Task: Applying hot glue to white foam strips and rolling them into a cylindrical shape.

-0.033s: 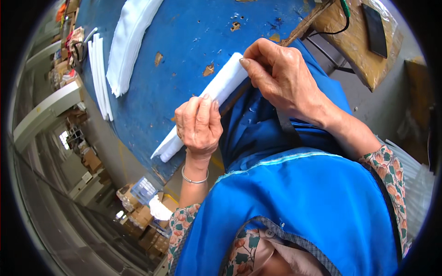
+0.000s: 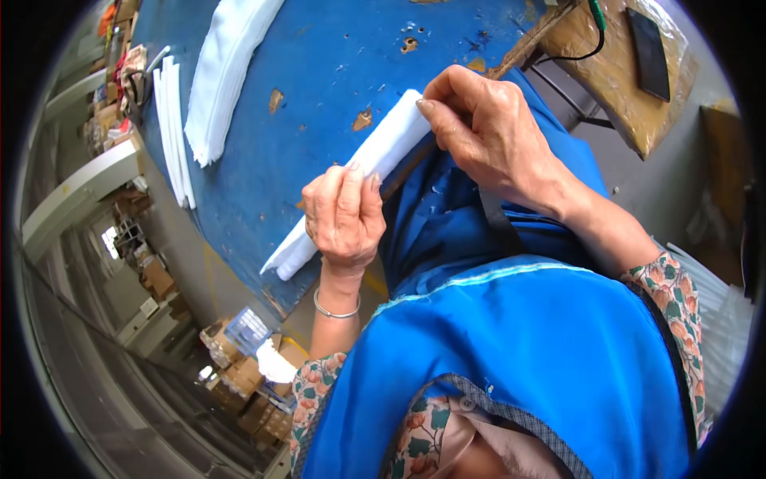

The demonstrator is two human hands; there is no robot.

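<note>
Nothing moved, left hand, right hand still gripping white folded strip

Clad in a bright blue apron with pale trim, over a floral-print blouse with long sleeves. Thin silver bangle worn on left wrist; hands bare.

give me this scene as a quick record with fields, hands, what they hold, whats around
left hand: grips the lower part of a long folded white cloth strip
right hand: pinches the strip's upper end
surface: worn blue table with chipped paint
on table: stack of white folded pieces; row of narrow white strips
clothing: blue apron, floral sleeves
wrist: silver bangle on the left
</note>
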